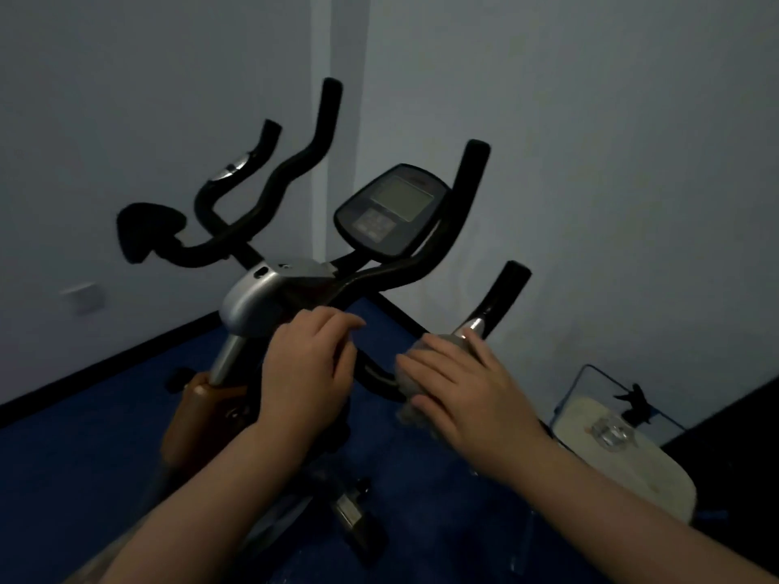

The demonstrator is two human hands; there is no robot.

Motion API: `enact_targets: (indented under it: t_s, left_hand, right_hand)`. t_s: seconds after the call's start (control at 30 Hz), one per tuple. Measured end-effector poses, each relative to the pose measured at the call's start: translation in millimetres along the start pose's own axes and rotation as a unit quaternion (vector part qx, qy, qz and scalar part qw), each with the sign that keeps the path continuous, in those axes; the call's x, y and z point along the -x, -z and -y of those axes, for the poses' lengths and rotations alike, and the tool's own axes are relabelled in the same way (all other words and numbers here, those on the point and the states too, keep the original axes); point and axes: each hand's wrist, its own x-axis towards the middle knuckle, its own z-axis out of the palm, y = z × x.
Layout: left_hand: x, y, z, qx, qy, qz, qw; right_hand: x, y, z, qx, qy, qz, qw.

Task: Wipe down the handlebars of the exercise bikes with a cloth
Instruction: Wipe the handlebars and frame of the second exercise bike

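An exercise bike stands in front of me with black handlebars (474,191) branching up left and right around a dark console (392,208). My right hand (459,385) grips a grey cloth (415,394) wrapped round the near right handlebar branch (503,301), just below its silver sensor band (474,326). My left hand (307,368) rests on the bar near the silver stem clamp (253,301), fingers loosely bent; what lies under its palm is hidden.
Pale walls meet in a corner behind the bike, with a socket (84,297) low on the left wall. Blue floor (84,448) lies below. A clear tank with a pale board (624,448) sits at the right. The bike's brown frame (198,415) drops downward.
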Motion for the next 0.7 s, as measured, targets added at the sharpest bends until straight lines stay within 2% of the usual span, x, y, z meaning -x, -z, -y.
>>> enact_targets:
  t_s: [0.07,0.13,0.17,0.27,0.33,0.4,0.47,0.53,0.63,0.7]
  left_hand:
    - [17.5,5.7,13.4,-0.049,0.038,-0.031,0.998]
    - [29.8,6.8,19.1,-0.02,0.13,-0.064,0.989]
    - [31.8,5.2,20.1,0.0,0.165,-0.08,0.983]
    - [29.5,1.6,20.7,0.018,0.187,-0.102,0.977]
    - [28.7,1.8,20.8,0.019,0.189,-0.103,0.976]
    - [28.0,1.6,21.2,0.023,0.194,-0.104,0.975]
    - [27.1,1.2,20.9,0.025,0.207,-0.113,0.971]
    - [26.3,-1.1,21.2,0.024,0.209,-0.118,0.97]
    - [26.8,-1.8,21.8,0.024,0.204,-0.122,0.971]
    - [27.1,-0.5,20.6,0.022,0.211,-0.123,0.969]
  right_hand:
    - [-2.8,2.7,-2.9,0.021,0.011,0.022,0.999]
    - [-18.6,-3.2,15.0,0.039,-0.009,0.04,0.998]
    - [-33.3,-6.9,26.0,0.053,-0.024,0.075,0.995]
    - [-96.7,-21.4,35.9,0.004,-0.088,0.18,0.98]
    - [-122.5,-28.1,27.8,-0.029,-0.101,0.245,0.964]
    - [-108.8,-26.6,26.8,0.014,-0.05,0.246,0.968]
    - [-77.0,-22.2,26.8,0.026,-0.018,0.204,0.979]
    - [-64.6,-17.5,27.1,0.003,-0.054,0.19,0.98]
    - [-100.7,-28.7,26.8,-0.041,-0.049,0.234,0.97]
    - [-122.7,-32.9,32.7,-0.078,-0.051,0.235,0.967]
